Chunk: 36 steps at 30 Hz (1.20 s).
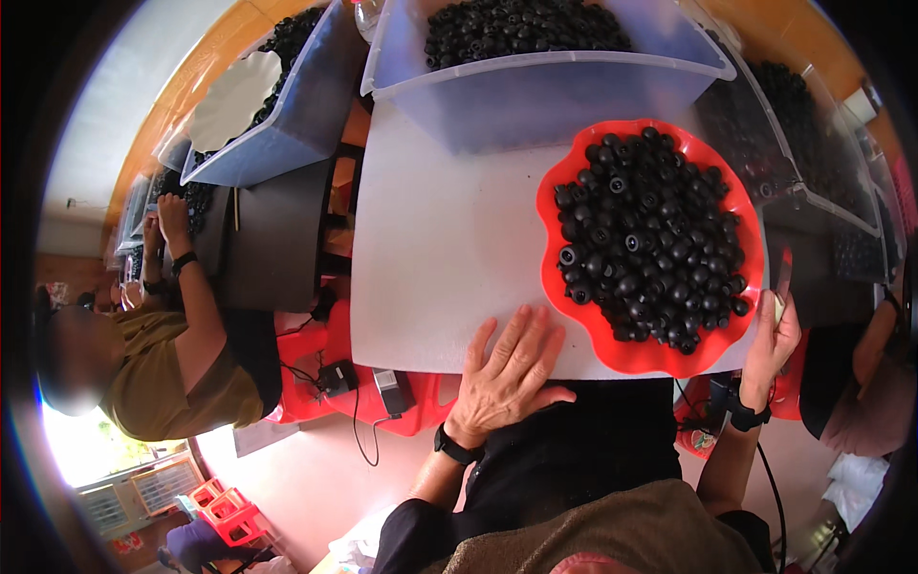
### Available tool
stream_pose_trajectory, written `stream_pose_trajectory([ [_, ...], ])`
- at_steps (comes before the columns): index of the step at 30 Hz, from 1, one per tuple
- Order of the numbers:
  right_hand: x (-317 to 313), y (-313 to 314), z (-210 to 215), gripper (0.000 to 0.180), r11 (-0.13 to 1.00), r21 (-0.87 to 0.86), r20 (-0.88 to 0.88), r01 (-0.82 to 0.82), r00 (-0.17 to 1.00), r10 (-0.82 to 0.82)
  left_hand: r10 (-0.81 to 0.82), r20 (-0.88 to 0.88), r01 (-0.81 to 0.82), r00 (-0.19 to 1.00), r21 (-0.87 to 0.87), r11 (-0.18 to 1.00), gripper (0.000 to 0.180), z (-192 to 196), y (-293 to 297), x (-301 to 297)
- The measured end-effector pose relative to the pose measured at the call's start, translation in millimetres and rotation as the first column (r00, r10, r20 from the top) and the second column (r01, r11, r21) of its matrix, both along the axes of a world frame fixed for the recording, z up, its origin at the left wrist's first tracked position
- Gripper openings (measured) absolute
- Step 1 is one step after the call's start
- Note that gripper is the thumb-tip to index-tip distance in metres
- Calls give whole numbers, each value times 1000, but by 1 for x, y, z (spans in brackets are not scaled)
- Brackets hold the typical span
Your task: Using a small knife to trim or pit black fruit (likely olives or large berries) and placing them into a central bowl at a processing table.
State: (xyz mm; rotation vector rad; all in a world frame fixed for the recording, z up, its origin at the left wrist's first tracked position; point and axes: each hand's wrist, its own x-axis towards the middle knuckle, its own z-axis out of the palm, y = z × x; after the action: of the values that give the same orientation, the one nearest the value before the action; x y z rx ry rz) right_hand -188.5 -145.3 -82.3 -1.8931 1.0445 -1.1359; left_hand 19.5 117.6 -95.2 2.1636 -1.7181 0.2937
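the pale grey bench [440, 220] i'm watching carries a translucent blue plastic bin [545, 105] at its far side and, toward the near right, a wide red plastic tray [645, 358] with a scalloped rim. the person's left hand [507, 373] is open, palm down, its fingers loosely spread over the bench's near edge to the left of the tray, while the right hand [770, 340] is closed around a slim flat tool [785, 273] just beside the tray's right rim; heaped inside that tray are glossy, rounded black pieces [650, 230], a few showing ringed holes.
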Motion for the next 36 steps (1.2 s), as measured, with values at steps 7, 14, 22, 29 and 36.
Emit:
stream_pose_trajectory([
  [7,-23,-12,-20,33,1000,26,-75,-14,997,16,-121,-37,117,992,-89,989,67,0,1,-7],
  [14,-20,-12,-22,29,1000,-4,28,10,1000,-10,-198,-158,195,967,-37,980,55,8,-14,-9],
  [22,-18,-11,-15,23,998,55,25,36,999,-38,-78,-217,101,973,93,991,78,13,-9,11],
  [29,-8,-9,-7,17,999,30,23,23,999,-24,42,-173,-70,984,-156,985,62,18,9,28],
  [36,-8,-7,-4,22,997,75,-4,12,1000,-12,350,-79,-341,933,108,934,74,24,5,50],
])
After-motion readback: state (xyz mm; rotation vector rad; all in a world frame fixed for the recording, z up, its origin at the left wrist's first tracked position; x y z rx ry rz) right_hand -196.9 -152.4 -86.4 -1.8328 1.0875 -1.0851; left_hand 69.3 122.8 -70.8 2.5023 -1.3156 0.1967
